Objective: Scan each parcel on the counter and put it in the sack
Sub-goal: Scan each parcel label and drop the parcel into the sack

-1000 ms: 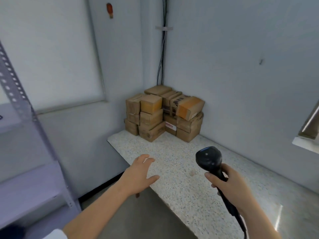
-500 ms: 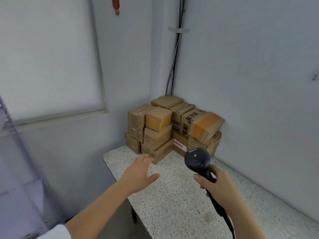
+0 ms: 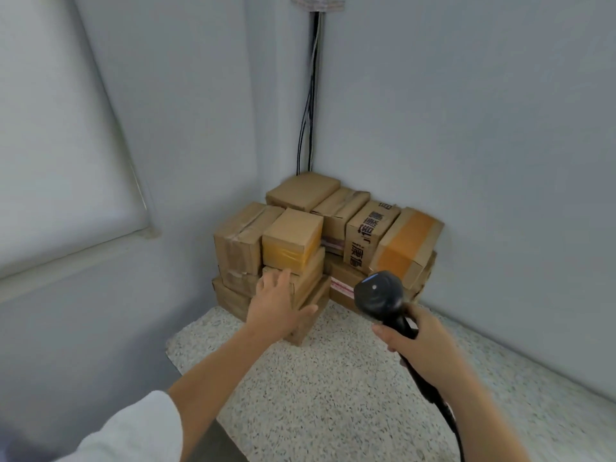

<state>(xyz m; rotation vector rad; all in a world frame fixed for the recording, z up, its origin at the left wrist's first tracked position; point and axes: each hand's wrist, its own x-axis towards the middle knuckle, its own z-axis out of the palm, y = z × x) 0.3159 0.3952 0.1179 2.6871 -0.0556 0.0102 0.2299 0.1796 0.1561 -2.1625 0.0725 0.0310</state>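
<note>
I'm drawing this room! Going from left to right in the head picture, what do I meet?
Window → left hand → scanner → wall. The boxes stretch behind hand and scanner, so I skip them.

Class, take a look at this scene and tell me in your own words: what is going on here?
A person stands at a speckled counter with cardboard parcels piled in its far corner. The right hand holds a black scanner near the pile. The left hand, fingers open, reaches to the pile's front boxes; contact is unclear. No parcel is lifted yet, and no sack is in view.
</note>
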